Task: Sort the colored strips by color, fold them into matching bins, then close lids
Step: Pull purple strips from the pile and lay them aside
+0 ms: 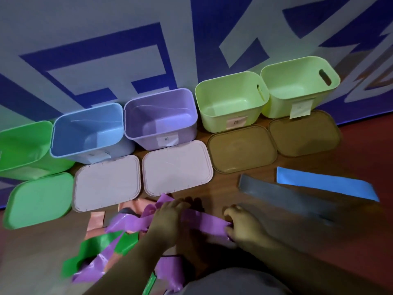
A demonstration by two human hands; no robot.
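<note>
Head view: brown wood-look floor. Left hand, right hand each pinch one end of glossy purple flexible strip; long axis left-right, beside tangled strip pile. Beyond: flat lids, open plastic bins, blue-white patterned wall.

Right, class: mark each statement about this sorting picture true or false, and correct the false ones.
1. The left hand and right hand both hold a purple strip. True.
2. The blue bin has its lid on. False: it is open, and a pale lid lies in front of it.
3. The blue strip lies flat, to the right of the hands. True.
4. The purple bin holds strips. False: nothing shows inside it.
5. The grey strip is in a bin. False: it lies on the floor beside the blue strip.
</note>
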